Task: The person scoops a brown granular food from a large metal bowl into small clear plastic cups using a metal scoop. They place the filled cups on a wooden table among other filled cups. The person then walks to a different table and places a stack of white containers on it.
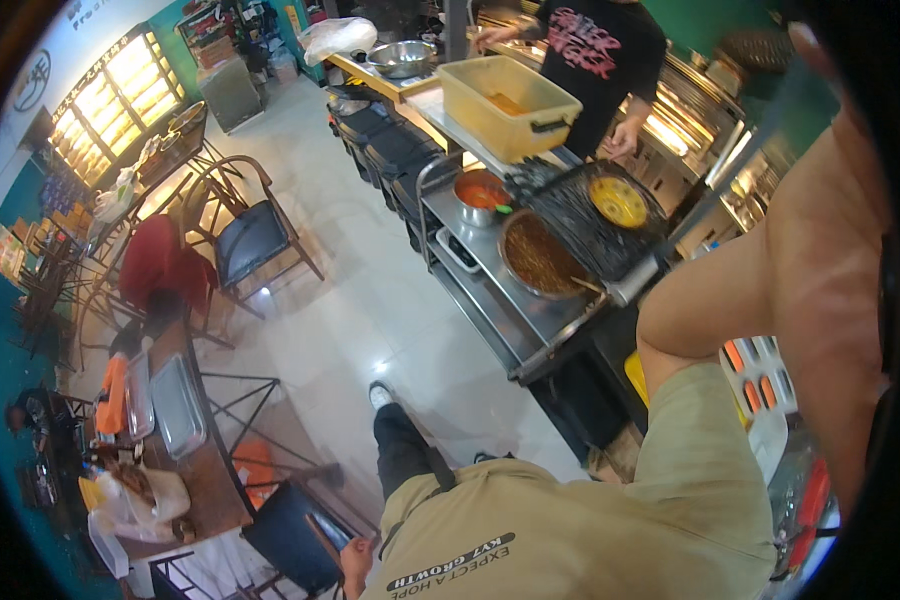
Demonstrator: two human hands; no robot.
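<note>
My right arm is raised on the right, bent at the elbow, and my right hand (825, 277) looms blurred against the lens rim. What its fingers touch is hidden. Low in the picture, beside my olive T-shirt (480, 532), my left hand (357, 559) is by the wooden rail of a black-seated chair (292, 536); whether it grips the rail cannot be told. Ahead stands a metal cart (506, 300). It carries a steel pot of red sauce (482, 197), a large pot of brown stew (544, 255) and a yellow patterned bowl (619, 202) on black plastic film (570, 217).
Beyond the cart, a person in a black T-shirt (596, 45) stands behind a translucent plastic bin (510, 105). Left is a wooden table (225, 495) with lidded plastic trays (178, 405). An armchair (255, 236) and a seated person (41, 427) are farther left. Tiled floor (330, 330) lies between.
</note>
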